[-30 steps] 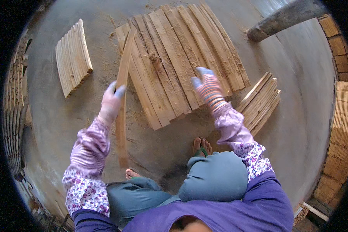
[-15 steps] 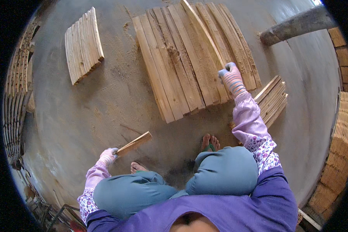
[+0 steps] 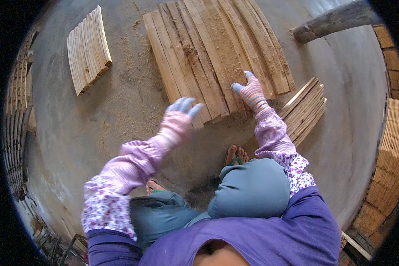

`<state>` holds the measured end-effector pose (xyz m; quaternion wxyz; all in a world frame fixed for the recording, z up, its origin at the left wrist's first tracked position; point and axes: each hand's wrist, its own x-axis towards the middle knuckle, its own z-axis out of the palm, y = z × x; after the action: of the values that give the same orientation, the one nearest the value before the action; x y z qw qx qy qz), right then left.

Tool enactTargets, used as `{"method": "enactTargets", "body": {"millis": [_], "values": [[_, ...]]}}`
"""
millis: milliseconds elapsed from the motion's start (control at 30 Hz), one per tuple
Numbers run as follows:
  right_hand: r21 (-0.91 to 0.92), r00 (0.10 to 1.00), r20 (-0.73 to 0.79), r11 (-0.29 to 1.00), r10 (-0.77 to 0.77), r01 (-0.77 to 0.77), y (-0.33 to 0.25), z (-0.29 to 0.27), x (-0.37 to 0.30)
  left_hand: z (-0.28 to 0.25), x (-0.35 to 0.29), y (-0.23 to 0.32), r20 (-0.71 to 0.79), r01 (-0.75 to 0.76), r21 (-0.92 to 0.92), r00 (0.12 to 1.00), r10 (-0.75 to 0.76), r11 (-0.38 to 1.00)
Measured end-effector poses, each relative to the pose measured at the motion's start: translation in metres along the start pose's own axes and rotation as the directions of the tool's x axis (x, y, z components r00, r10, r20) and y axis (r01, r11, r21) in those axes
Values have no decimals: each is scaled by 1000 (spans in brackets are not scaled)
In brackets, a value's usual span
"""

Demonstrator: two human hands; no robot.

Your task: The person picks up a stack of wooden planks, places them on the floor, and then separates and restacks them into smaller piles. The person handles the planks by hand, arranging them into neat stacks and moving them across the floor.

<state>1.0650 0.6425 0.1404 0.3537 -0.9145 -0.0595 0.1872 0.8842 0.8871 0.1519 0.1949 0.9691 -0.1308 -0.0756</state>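
Note:
A wide stack of wooden boards (image 3: 204,53), dusted with sawdust, lies on the floor ahead of me. Over its near edge, my right hand (image 3: 254,95) in a striped glove has thumb and fingers apart, with nothing visible in it. My left hand (image 3: 176,120), also gloved and slightly blurred, hangs above the floor by the stack's near left corner. Its fingers are spread and hold nothing. To the right of my right hand, a smaller pile of wooden slats (image 3: 307,108) is partly hidden by my sleeve.
Another bundle of slats (image 3: 89,49) lies at the far left. A thick round post (image 3: 332,24) stands at the far right. Stacked wood lines the right wall (image 3: 388,177), and more slats (image 3: 15,119) stand along the left side. Sawdust covers parts of the floor (image 3: 115,115).
My left hand has moved up and right, and the short board it held is gone from it. The long strip has left my right hand, whose fingers have opened.

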Motion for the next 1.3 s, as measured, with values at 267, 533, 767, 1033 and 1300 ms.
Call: {"method": "enactTargets", "body": {"millis": [267, 533, 767, 1033, 1300], "values": [[-357, 997, -72, 933, 30, -54, 14, -30, 17, 47, 57, 66, -71, 386, -3, 920, -385, 923], [-112, 933, 192, 938, -304, 329, -30, 19, -5, 56, 58, 71, -243, 271, -333, 901, -360, 903], [518, 941, 259, 854, -217, 54, -31, 44, -13, 6, 60, 88, -410, 7, -668, 831, -376, 744], [599, 737, 521, 799, -430, 43, -89, 40, -89, -98, -7, -7, -62, -48, 576, 993, 101, 816], [202, 962, 176, 964, -209, 172, -37, 23, -20, -16, -179, -98, 517, 444, 285, 675, -526, 850]]}}
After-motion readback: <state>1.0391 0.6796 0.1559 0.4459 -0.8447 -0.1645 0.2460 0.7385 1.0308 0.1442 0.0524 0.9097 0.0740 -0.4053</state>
